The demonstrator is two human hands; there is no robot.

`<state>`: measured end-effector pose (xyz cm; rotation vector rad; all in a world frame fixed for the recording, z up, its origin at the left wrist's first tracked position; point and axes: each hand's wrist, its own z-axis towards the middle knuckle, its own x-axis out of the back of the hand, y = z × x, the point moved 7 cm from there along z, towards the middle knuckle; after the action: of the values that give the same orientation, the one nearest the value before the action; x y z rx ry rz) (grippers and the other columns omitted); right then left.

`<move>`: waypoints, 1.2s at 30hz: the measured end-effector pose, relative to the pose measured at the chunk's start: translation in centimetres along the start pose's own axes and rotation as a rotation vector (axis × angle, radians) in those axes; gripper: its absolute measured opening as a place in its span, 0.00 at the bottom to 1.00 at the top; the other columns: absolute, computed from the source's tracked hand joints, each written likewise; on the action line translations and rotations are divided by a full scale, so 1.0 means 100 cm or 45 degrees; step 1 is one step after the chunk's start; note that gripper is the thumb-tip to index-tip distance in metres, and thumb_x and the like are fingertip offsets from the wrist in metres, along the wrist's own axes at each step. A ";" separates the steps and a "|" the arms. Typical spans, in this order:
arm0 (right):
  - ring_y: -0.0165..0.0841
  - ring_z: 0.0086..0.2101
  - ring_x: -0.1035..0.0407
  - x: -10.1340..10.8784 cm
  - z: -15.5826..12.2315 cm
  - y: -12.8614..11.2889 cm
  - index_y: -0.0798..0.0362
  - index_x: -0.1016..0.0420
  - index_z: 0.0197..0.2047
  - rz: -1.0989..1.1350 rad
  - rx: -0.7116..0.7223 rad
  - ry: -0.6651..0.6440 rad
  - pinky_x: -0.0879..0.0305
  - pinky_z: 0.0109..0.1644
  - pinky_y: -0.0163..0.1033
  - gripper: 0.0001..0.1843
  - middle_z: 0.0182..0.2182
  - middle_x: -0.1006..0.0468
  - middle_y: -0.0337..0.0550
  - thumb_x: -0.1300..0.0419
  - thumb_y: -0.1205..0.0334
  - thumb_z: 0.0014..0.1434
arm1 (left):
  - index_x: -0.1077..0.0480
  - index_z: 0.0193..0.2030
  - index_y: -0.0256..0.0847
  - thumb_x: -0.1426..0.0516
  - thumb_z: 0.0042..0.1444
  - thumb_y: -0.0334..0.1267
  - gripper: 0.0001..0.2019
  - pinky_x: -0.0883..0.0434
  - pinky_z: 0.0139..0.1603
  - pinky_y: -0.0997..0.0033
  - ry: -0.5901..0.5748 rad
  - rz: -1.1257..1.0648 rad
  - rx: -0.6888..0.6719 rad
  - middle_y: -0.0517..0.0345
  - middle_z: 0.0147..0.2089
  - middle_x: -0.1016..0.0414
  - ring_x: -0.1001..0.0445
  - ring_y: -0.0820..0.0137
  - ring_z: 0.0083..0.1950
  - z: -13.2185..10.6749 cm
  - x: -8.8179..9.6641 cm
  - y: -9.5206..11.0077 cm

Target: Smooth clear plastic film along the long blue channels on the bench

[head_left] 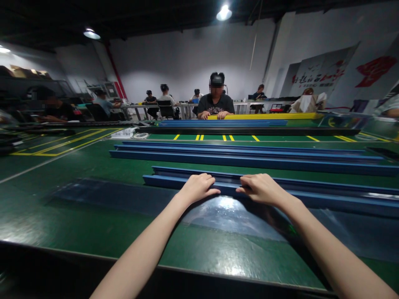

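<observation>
A long blue channel-shaped rail (174, 181) lies across the table in front of me. My left hand (201, 186) is closed on it left of its middle, fingers over the top and thumb along the near side. A short gap to the right, my right hand (257, 188) grips the same rail with bent fingers. Clear plastic film (218, 220) lies in front of the rail and below my hands. It bulges and shines between my forearms and stretches flat to the left.
Beyond lie more blue rails (249, 160), a black bar (264, 131) and a yellow bar (264, 117). A co-worker (215, 99) sits across the green table (93, 162), hands on the yellow bar. Clear plastic pieces (124, 133) lie at the back left. The table's near edge runs below my forearms.
</observation>
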<state>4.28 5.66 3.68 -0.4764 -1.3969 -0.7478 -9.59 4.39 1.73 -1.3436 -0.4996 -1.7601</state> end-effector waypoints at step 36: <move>0.36 0.31 0.31 -0.019 -0.011 0.025 0.53 0.31 0.30 0.093 -0.102 -0.190 0.47 0.31 0.35 0.25 0.30 0.24 0.48 0.60 0.44 0.57 | 0.34 0.32 0.38 0.56 0.56 0.54 0.21 0.37 0.32 0.74 -0.130 0.010 0.063 0.56 0.33 0.29 0.30 0.68 0.37 -0.002 -0.003 -0.009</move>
<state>6.82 6.93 1.97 -0.6538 -1.4839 -0.7227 -10.40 4.90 1.53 -1.4035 -0.5898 -1.6680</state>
